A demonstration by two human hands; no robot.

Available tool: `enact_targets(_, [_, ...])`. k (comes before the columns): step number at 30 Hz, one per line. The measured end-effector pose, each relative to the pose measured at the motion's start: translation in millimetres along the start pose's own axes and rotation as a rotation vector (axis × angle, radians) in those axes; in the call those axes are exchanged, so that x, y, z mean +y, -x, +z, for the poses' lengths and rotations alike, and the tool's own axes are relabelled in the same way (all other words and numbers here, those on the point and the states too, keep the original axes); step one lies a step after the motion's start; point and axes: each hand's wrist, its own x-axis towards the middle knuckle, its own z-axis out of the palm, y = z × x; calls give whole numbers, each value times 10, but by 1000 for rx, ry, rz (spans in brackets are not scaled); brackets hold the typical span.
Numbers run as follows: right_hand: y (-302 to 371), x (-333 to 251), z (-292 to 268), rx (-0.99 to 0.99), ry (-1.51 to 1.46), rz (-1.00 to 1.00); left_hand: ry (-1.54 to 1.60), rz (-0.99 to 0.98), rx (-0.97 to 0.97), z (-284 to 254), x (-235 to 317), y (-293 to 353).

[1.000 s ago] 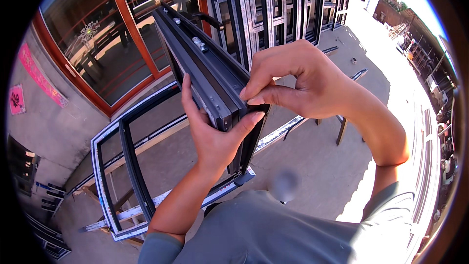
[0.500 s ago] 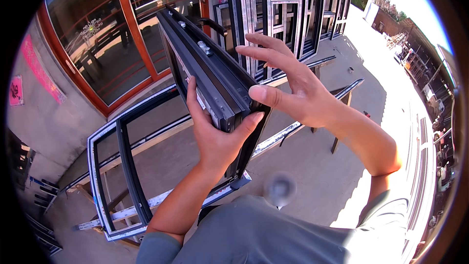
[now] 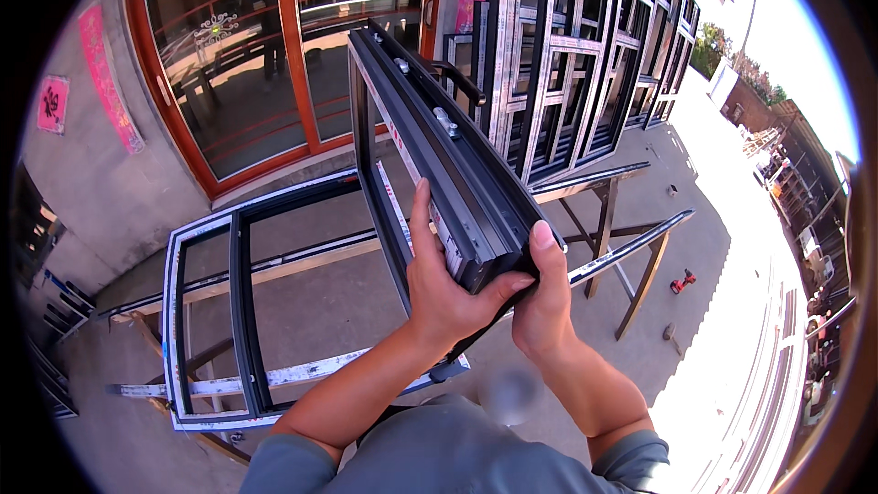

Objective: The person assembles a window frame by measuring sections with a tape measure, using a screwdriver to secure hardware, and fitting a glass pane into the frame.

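Both hands gripped the near corner of a dark aluminium window sash [image 3: 430,155], held raised and tilted above a larger frame [image 3: 240,311] lying on trestles. The left hand [image 3: 444,297] clasped its side; the right hand [image 3: 541,306] wrapped the end, fingers probably curled beneath.

Two bare forearms rise from the lower edge of the frame, each with a grey-blue short sleeve [image 3: 293,467] bunched near the elbow, and the left hand [image 3: 448,288] and right hand [image 3: 544,306] wear no gloves.
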Motion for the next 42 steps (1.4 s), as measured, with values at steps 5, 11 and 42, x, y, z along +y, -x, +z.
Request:
enact_targets(5, [26, 40, 23, 67, -24, 25, 62, 3, 39, 43, -13, 29])
enact_targets(11, [34, 51, -38, 74, 0, -49, 42, 34, 29, 95, -18, -4])
enact_targets(42, [-95, 1324, 1822, -541, -62, 538, -1260, -550, 247, -4406, 454, 2615])
